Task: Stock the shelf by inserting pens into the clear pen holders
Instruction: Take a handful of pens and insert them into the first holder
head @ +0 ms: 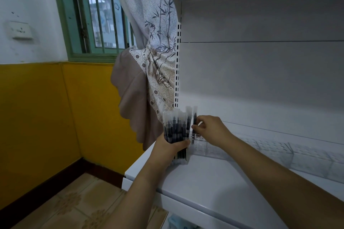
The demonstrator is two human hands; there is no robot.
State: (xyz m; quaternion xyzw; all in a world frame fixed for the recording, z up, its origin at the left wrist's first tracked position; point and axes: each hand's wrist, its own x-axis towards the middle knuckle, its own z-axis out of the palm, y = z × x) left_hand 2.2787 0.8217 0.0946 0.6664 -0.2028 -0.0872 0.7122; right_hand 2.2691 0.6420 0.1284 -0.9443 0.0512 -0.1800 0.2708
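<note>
My left hand (pixel 167 147) grips an upright bundle of dark pens with clear caps (pixel 176 128) at the left end of the white shelf (pixel 204 182). My right hand (pixel 210 128) pinches a single dark pen (pixel 194 120), which stands upright with its lower end in the leftmost clear pen holder (pixel 208 147). One more pen stands beside it, between the bundle and my right hand. The row of clear pen holders (pixel 279 154) runs to the right along the back of the shelf.
A slotted white upright (pixel 177 65) and the shelf's back panel (pixel 260 72) rise behind the holders, and another shelf hangs overhead. A patterned curtain (pixel 154 42) drapes left of the shelf by a barred window (pixel 100 9). Tiled floor (pixel 74 201) lies below.
</note>
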